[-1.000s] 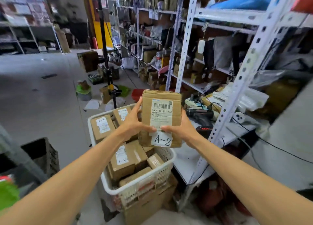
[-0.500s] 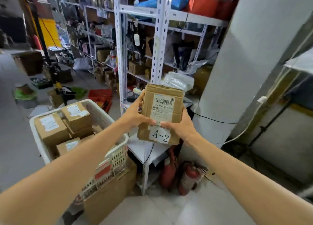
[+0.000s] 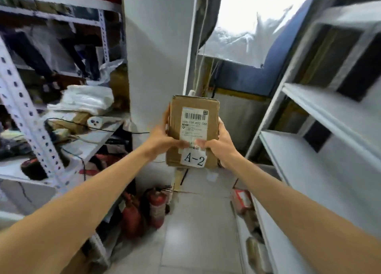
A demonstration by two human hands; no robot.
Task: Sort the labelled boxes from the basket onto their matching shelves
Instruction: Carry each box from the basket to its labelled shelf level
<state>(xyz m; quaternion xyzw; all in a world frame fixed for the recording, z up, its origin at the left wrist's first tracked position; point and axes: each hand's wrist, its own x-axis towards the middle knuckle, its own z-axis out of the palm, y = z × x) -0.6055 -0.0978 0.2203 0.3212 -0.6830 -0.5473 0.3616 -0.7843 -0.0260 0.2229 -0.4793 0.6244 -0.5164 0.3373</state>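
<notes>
A brown cardboard box (image 3: pixel 192 108) with a barcode label and a white tag marked "A-2" is held upright in front of me, at mid-height in the aisle. My left hand (image 3: pixel 162 138) grips its left side, thumb across the front. My right hand (image 3: pixel 218 143) grips its right side, thumb on the label. A white shelf unit (image 3: pixel 321 150) with bare boards rises on the right, close to the box. The basket is out of view.
A cluttered white rack (image 3: pixel 31 113) stands on the left with bags, cables and a power strip (image 3: pixel 97 121). A white pillar (image 3: pixel 156 57) is straight ahead. Two red fire extinguishers (image 3: pixel 152 207) stand on the tiled floor. Small boxes (image 3: pixel 241 199) lie on the right unit's low shelf.
The view has swung right, away from the basket, which has left the frame. The right shelf unit has come into view. Both hands keep the same grip on the A-2 box.
</notes>
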